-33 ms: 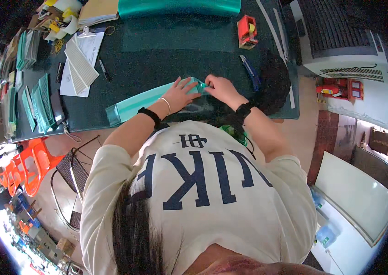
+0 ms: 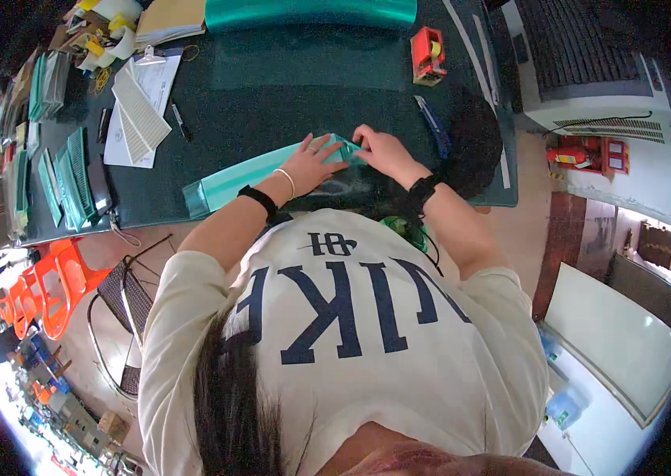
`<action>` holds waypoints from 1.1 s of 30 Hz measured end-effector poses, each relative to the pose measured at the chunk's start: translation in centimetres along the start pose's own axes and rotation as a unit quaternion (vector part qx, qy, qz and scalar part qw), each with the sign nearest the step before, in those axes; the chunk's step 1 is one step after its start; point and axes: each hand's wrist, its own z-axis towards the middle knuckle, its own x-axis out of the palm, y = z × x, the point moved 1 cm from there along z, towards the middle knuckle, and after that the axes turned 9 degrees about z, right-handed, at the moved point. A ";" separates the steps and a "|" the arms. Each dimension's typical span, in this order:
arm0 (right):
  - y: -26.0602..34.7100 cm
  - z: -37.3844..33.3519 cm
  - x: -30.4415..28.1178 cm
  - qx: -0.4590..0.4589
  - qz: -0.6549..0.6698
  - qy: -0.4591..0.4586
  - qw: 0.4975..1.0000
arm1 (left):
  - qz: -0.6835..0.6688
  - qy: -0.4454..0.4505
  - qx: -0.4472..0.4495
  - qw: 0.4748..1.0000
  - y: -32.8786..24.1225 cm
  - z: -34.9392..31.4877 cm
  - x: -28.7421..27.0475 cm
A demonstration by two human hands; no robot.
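A long, folded strip of translucent green plastic film [image 2: 232, 180] lies slantwise along the near edge of the dark table. My left hand [image 2: 313, 164] rests on it towards its right end, fingers spread and pressing down. At that right end, my right hand [image 2: 385, 154] has its thumb and index finger bent together at the film's edge in a pinch. The exact fingertip contact is partly hidden. A blue utility knife [image 2: 432, 125] lies to the right of my right hand.
A large green film roll [image 2: 312, 13] spans the far side, near a red tape dispenser [image 2: 428, 55]. Paper strips [image 2: 140, 115], pens and a clipboard lie on the left, beside green film pieces [image 2: 74, 178]. Orange chairs [image 2: 58, 285] stand at the lower left.
My right hand has shifted very slightly at the strip's right end. My left hand and the film look the same.
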 end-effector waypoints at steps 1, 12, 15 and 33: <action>0.0 0.4 -0.3 -0.008 0.014 0.032 0.999 | 0.004 0.000 0.005 1.000 0.0 -0.1 0.0; -3.2 3.5 -1.8 -0.016 0.071 0.188 0.979 | 0.012 -0.001 0.003 1.000 -0.1 -0.2 -0.2; -3.2 3.4 -0.4 0.003 0.080 0.111 0.991 | 0.002 0.006 -0.004 1.000 -0.1 -0.2 -0.3; -3.4 -0.4 1.6 0.042 0.342 -0.130 0.930 | -0.203 -0.006 -0.051 0.978 1.4 4.2 -2.2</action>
